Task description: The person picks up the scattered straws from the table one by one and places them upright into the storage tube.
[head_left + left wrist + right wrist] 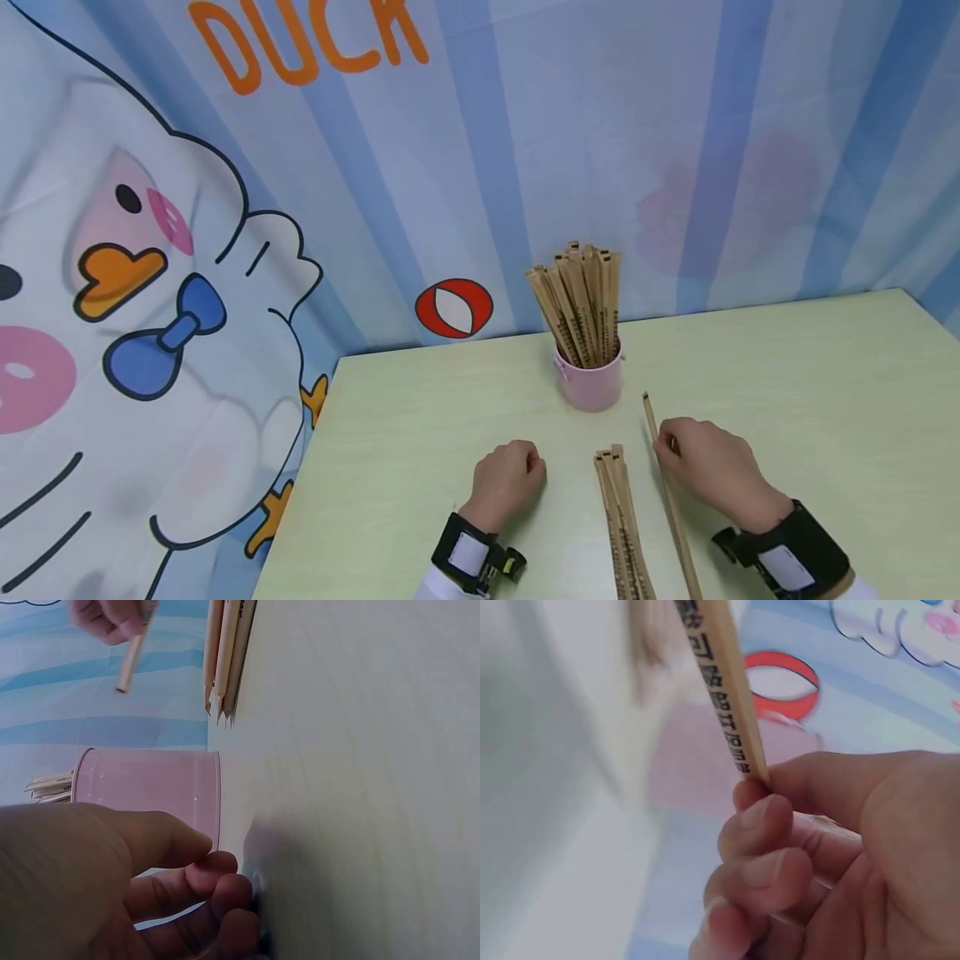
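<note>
My right hand [716,467] pinches a slim paper-wrapped straw [678,525] between thumb and fingers near its far end. Dark printed characters run along the held straw [724,690] in the right wrist view. To its left, a small group of similar wrapped straws [624,525] lies on the table, lengthwise toward me. My left hand [506,479] rests on the table left of that group, fingers loosely curled, with nothing in them. In the left wrist view its thumb [169,836] lies close to the forefinger, and the straws [225,652] on the table show pointed ends.
Behind the hands stands a pink pail [592,390] packed with upright wrapped straws [581,308]. The pale table [787,358] ends at the back against a blue striped cloth [585,125] printed with a duck.
</note>
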The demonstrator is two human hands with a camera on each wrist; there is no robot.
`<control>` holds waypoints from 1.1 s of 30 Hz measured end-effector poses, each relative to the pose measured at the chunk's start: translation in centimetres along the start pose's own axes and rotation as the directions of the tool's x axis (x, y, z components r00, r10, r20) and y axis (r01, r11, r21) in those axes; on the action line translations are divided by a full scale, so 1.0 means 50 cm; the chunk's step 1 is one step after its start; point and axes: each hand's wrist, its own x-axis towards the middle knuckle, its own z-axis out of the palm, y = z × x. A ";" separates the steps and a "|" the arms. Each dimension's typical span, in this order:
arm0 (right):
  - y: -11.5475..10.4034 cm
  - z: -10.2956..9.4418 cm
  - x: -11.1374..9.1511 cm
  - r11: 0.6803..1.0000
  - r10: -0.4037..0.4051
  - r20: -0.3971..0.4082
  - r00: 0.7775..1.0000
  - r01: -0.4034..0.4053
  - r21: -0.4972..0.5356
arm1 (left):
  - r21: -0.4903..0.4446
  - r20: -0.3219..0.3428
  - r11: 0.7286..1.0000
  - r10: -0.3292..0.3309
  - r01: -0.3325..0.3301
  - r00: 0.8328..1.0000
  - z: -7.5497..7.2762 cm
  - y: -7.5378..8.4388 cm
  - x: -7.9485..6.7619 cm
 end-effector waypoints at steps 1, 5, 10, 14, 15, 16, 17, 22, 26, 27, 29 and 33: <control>-0.002 -0.012 0.003 1.000 -0.010 -0.016 1.000 0.010 -0.001 | -0.001 0.003 1.000 -0.002 0.002 1.000 0.000 0.000 0.001; -0.015 -0.074 0.025 0.998 -0.055 -0.099 0.994 0.054 -0.019 | -0.014 0.006 1.000 -0.003 0.003 1.000 0.001 0.000 0.000; -0.043 -0.157 0.067 0.989 -0.145 -0.283 0.948 0.137 -0.046 | -0.018 0.002 1.000 0.004 -0.004 1.000 0.002 -0.001 -0.002; -0.065 -0.210 0.108 0.971 -0.229 -0.455 0.861 0.235 -0.045 | -0.021 0.000 1.000 0.005 -0.005 1.000 0.001 -0.002 -0.002; -0.070 -0.219 0.118 0.965 -0.247 -0.490 0.836 0.258 -0.046 | -0.021 0.000 1.000 0.004 -0.004 1.000 0.001 -0.002 -0.002; -0.074 -0.226 0.127 0.959 -0.263 -0.520 0.812 0.279 -0.049 | -0.022 0.000 1.000 0.003 -0.003 1.000 0.002 -0.002 -0.002; -0.078 -0.231 0.135 0.953 -0.276 -0.547 0.790 0.298 -0.052 | -0.021 0.001 1.000 0.002 -0.001 1.000 0.002 -0.003 -0.002; -0.090 -0.230 0.173 0.933 -0.312 -0.638 0.704 0.354 -0.065 | -0.024 0.012 1.000 -0.008 0.008 1.000 0.005 -0.004 -0.001; -0.088 -0.212 0.199 0.925 -0.319 -0.669 0.671 0.375 -0.065 | -0.028 0.018 1.000 -0.012 0.012 1.000 0.006 -0.003 -0.002; -0.085 -0.207 0.204 0.925 -0.317 -0.670 0.671 0.375 -0.063 | -0.027 0.018 1.000 -0.013 0.013 1.000 0.006 -0.003 -0.003; -0.081 -0.198 0.211 0.927 -0.311 -0.664 0.680 0.370 -0.055 | -0.023 0.017 1.000 -0.012 0.012 1.000 0.006 -0.002 -0.003; -0.070 -0.184 0.217 0.935 -0.298 -0.632 0.715 0.352 -0.043 | -0.016 0.012 1.000 -0.010 0.010 1.000 0.004 -0.001 -0.003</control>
